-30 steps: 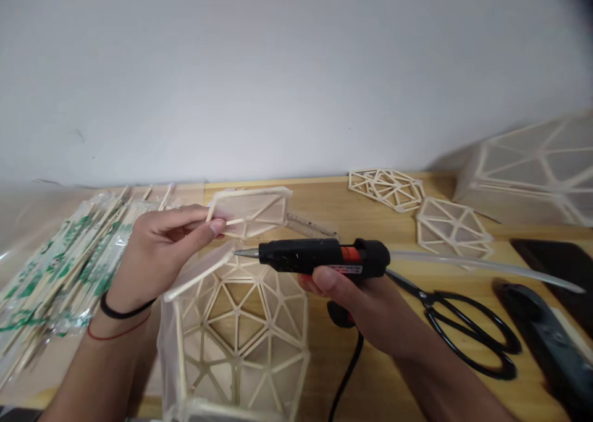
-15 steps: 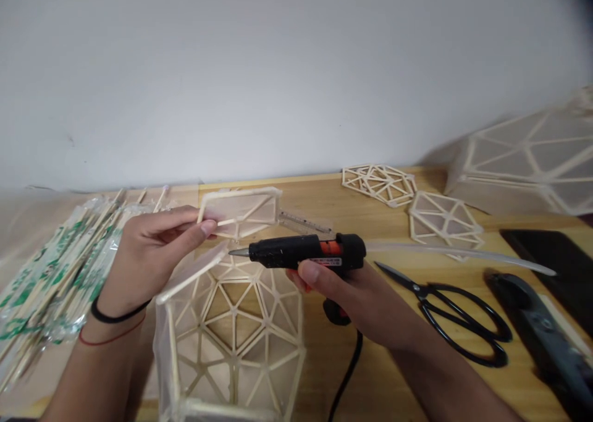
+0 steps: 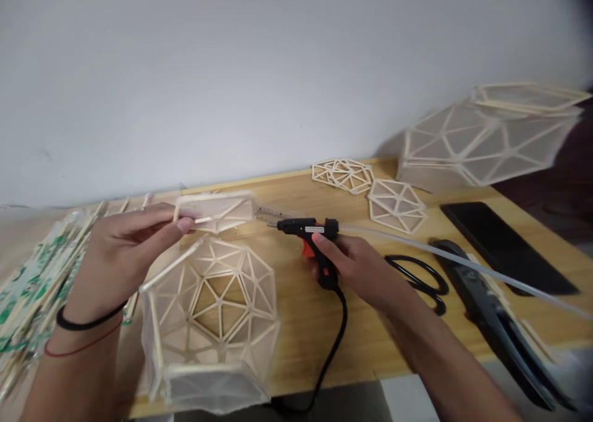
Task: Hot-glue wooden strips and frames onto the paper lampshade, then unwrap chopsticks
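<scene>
My left hand (image 3: 139, 240) pinches the left edge of a stick-framed panel (image 3: 231, 211) covered in thin translucent sheet, holding it up. Below that panel stands an open bowl-shaped frame (image 3: 262, 314) of thin wooden sticks, with the same sheeting over its triangles. My right hand (image 3: 349, 258) is closed round the grip of a black glue gun (image 3: 296, 227) with an orange trigger. Its nozzle points left, apart from both the panel and the bowl frame. A long clear glue stick (image 3: 417, 241) runs out of the gun's back.
Bagged wooden sticks (image 3: 41, 267) lie at left. Behind are a bare stick lattice (image 3: 343, 173), a covered panel (image 3: 397, 206) and a large covered frame (image 3: 491, 141). Black-handled scissors (image 3: 419, 274), a dark long-handled tool (image 3: 491, 323) and a black phone-like slab (image 3: 509, 246) lie at right.
My right hand has drawn the glue gun away from the bowl frame's rim, to the right. My left hand still holds the panel above the frame. The whole view has shifted.
</scene>
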Motion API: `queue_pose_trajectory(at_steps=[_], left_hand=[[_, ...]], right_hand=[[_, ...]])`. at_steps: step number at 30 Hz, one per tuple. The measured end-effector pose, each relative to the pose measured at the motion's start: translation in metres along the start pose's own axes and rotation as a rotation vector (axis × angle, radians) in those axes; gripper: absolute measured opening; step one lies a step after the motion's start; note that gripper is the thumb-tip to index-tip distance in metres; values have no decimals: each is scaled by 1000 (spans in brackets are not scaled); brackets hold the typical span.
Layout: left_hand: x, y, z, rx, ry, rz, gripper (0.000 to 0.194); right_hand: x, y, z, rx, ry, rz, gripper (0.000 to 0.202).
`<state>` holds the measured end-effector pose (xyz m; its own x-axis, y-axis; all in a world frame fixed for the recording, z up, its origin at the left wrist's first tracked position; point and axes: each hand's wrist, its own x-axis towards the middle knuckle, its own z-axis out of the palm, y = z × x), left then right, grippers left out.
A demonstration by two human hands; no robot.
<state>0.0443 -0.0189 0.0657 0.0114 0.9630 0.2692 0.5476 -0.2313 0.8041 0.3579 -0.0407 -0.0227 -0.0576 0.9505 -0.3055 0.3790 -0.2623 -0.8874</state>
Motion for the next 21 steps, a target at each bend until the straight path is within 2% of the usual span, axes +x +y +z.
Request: queue_pose_trajectory(at_steps=[2, 4, 11, 14, 16, 19, 21], left_hand=[[1, 6, -3, -1, -28, 28, 14], [5, 11, -5, -5, -52, 73, 13], [22, 21, -4, 69, -223, 183, 7], [26, 23, -3, 98, -301, 209, 10], [28, 23, -2, 124, -343, 210, 10], [31, 22, -1, 138, -389, 193, 13], [35, 20, -3, 146, -435, 173, 15]], right_hand=[[0, -1, -2, -278, 124, -59, 59], [1, -2, 0, -437, 203, -85, 56], [-5, -2, 0, -544, 363, -101, 40], [-10, -19, 3, -299, 274, -318, 29], [-9, -33, 11, -127, 164, -486, 35], [-2, -49, 27, -68, 71, -636, 18], [4, -52, 35, -84, 84, -683, 23]])
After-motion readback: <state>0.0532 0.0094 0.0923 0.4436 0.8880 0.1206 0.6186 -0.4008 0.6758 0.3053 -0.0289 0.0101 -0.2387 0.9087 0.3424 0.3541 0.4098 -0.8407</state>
